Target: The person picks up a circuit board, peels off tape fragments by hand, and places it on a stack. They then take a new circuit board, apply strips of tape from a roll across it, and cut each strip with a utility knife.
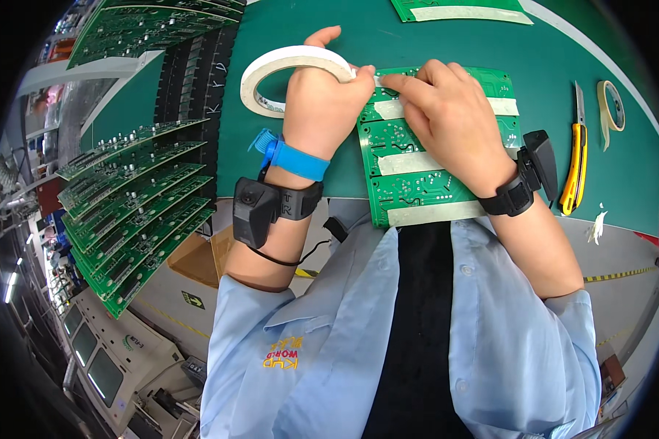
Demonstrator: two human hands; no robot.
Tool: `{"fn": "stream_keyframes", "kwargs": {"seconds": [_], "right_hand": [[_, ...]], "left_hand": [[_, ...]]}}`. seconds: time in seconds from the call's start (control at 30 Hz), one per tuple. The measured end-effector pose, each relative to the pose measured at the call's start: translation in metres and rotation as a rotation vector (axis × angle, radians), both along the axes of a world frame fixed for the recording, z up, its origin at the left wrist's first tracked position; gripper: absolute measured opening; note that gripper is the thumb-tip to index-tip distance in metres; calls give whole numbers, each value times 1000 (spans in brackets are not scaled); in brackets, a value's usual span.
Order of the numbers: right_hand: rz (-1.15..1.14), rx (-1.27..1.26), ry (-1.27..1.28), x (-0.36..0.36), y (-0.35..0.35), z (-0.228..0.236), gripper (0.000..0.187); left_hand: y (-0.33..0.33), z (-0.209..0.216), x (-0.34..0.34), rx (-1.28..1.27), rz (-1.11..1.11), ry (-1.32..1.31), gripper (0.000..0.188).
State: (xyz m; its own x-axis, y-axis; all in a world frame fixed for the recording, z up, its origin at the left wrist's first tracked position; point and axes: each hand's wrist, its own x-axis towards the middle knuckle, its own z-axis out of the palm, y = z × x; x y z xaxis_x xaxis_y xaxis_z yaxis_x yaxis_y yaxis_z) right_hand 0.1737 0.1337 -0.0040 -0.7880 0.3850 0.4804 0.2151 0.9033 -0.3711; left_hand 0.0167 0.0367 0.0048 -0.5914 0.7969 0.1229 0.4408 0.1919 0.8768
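Observation:
A green circuit board (428,186) lies at the table's near edge, crossed by several pale strips of masking tape (410,162). My left hand (322,99) is closed at the board's far left corner, with a large white roll of masking tape (260,73) hanging around it. Thumb and finger pinch the tape's free end there. On the board rests my right hand (454,110); its index finger stretches to the tape by the left fingertips, thumb apart, other fingers bent. What lies under its palm is hidden.
Stacked circuit boards (139,212) stand in a black rack (198,95) at left. A taped board (461,11) lies at the far edge. On the right are a yellow box cutter (576,157), a small tape roll (612,106) and white scraps (597,228).

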Motion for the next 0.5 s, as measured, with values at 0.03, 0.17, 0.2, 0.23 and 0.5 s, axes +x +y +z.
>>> {"fn": "stream_keyframes", "kwargs": {"seconds": [0.03,0.17,0.2,0.23,0.5], "right_hand": [[-3,18,-21,0,-1,0,24],[-5,31,-22,1,0,-1,26],[-8,19,-16,1,0,-1,26],[-6,10,-12,2,0,-1,26],[4,26,-45,2,-1,0,31]], "left_hand": [[0,0,0,-15,4,10,60],[2,-2,3,-24,14,38,61],[2,-3,3,-25,25,41,61],[1,-3,2,-24,23,36,61],[1,-5,3,-25,35,44,61]]}}
